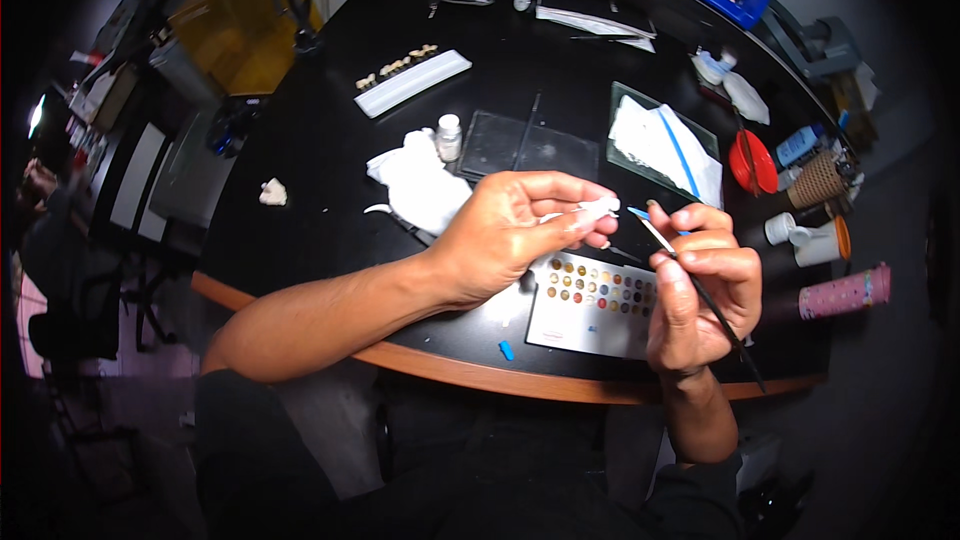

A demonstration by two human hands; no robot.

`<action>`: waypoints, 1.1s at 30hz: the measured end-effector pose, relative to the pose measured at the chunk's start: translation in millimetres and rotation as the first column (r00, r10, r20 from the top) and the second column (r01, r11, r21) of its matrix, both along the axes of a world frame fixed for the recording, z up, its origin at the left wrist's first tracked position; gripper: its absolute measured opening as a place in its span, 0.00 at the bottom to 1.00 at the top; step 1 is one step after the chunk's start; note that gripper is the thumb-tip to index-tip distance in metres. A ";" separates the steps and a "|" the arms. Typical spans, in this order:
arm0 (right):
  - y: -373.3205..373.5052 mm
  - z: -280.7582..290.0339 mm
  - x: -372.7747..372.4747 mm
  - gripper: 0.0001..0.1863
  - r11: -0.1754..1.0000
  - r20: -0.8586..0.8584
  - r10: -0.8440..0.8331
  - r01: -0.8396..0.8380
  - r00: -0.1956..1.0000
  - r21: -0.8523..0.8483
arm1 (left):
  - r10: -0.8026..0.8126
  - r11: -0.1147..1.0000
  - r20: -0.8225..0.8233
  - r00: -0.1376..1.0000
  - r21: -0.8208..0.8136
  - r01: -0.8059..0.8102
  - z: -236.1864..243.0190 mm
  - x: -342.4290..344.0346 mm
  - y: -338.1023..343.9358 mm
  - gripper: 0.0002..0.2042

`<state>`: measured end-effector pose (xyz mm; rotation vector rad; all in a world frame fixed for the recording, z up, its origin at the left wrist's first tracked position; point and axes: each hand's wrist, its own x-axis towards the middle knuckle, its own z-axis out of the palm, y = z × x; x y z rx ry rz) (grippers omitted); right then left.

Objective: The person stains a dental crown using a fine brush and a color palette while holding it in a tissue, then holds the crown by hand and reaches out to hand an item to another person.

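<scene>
My left hand [510,235] is closed in a pinch on a small white piece [612,205], held above the table; its exact shape is too small to make out. White smears or a white covering show along the thumb. Just to the right, my right hand [705,290] grips a slim brush [708,302] with a black handle and a pale front part. The brush slants up toward the white piece, its tip close to it. Something blue shows by the right fingertips. Beneath the hands lies a white card [575,325] with rows of coloured round samples.
A crumpled white cloth [420,185] and small white-capped bottle [449,138] lie beyond my left hand. A dark flat box [490,145], glass plate [625,100] with white sheets, red bowl [765,165], pink cylinder [845,292] and white rack [415,83] stand about. Wooden edging [450,372] runs along the front.
</scene>
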<state>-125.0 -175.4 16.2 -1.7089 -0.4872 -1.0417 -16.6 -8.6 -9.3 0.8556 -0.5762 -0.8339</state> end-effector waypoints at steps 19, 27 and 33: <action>3.4 -0.7 -5.6 0.08 1.000 -0.028 -0.007 0.007 1.000 -0.026 | -0.086 0.996 0.008 0.996 -0.005 0.086 -1.1 -4.1 -1.5 0.12; 4.7 -1.7 -6.6 0.07 1.000 -0.007 0.019 -0.019 1.000 0.008 | -0.093 0.996 0.002 0.996 -0.006 0.093 2.5 -6.5 0.2 0.13; 2.7 -0.3 -6.3 0.08 0.998 0.005 0.054 -0.053 0.999 -0.029 | -0.103 0.995 -0.022 0.994 0.014 0.103 2.1 -6.8 1.9 0.13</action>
